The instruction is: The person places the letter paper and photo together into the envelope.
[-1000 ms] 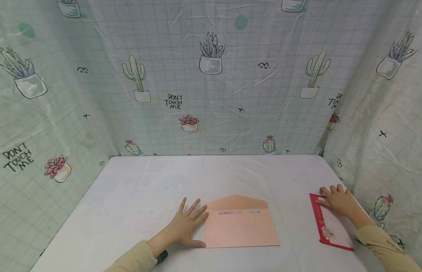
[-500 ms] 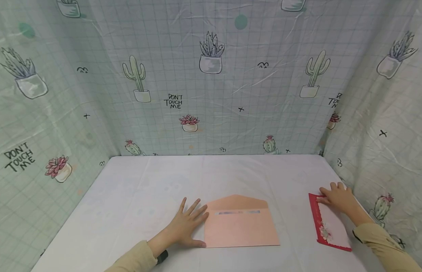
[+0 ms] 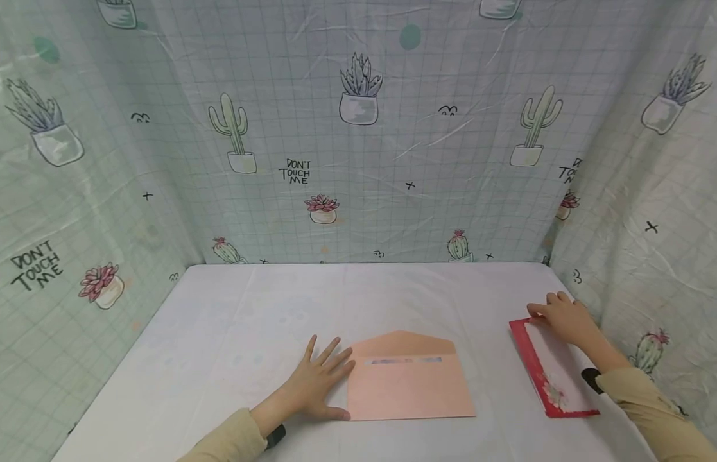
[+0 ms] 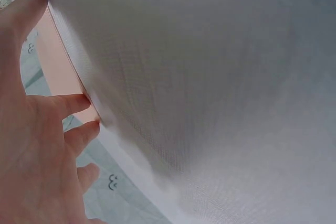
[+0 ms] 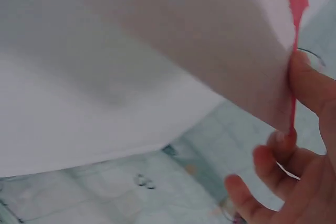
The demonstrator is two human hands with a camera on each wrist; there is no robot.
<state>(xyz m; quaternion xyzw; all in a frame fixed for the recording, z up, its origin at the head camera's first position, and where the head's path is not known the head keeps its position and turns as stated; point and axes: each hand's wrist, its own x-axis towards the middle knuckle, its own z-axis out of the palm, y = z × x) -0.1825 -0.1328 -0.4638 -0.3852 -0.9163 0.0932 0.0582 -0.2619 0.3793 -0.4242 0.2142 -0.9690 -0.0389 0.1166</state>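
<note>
A peach envelope (image 3: 410, 391) lies in the middle of the white table with its flap open at the far side; a strip of bluish pattern shows below the flap. My left hand (image 3: 319, 382), fingers spread, touches the envelope's left edge with thumb and fingertips. At the right, my right hand (image 3: 569, 322) pinches the far end of a white card with a red border and a flower decoration (image 3: 557, 372). In the right wrist view the thumb is on one face of the card (image 5: 247, 61) and a finger on the other, with that corner raised off the table.
White cloth covers the table (image 3: 266, 308). A curtain (image 3: 393, 147) printed with cacti and potted plants hangs along the back and both sides, close to the table's right edge by my right arm.
My right hand has moved left and farther from me, bringing the card's far end with it, so the card is turned and lifted at that end. Left hand and envelope have stayed still.
</note>
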